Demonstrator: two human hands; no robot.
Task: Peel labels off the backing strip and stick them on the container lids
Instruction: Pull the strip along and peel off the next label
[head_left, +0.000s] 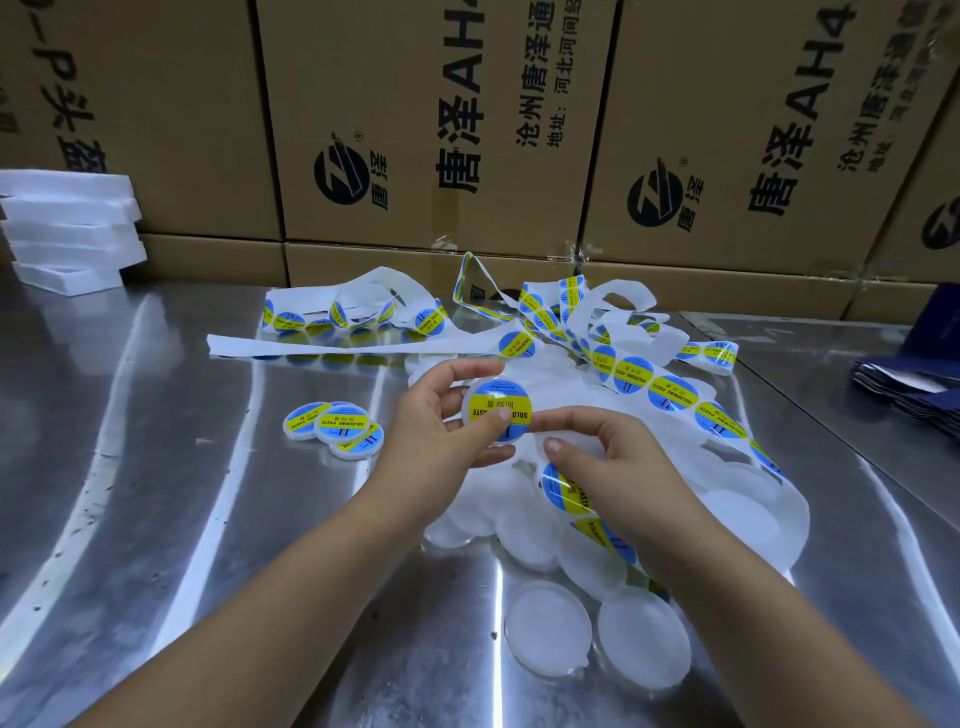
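**Label pressed onto lid**

Left hand (441, 431) grips the lid (496, 410) above the table (208, 519), thumb flattening its label (501, 402). Right hand (618, 467) holds the backing strip (363, 345), forefinger touching the lid. Uneven pressure could trap creases.

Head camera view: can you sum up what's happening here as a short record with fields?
Left hand: grips a labelled lid, thumb pressing its label
Right hand: forefinger touches that lid's edge
Finished lids: three, left of the hands
Bare lids: heaped under the hands
Backing strip: tangled behind, many labels left
Surface: metal table
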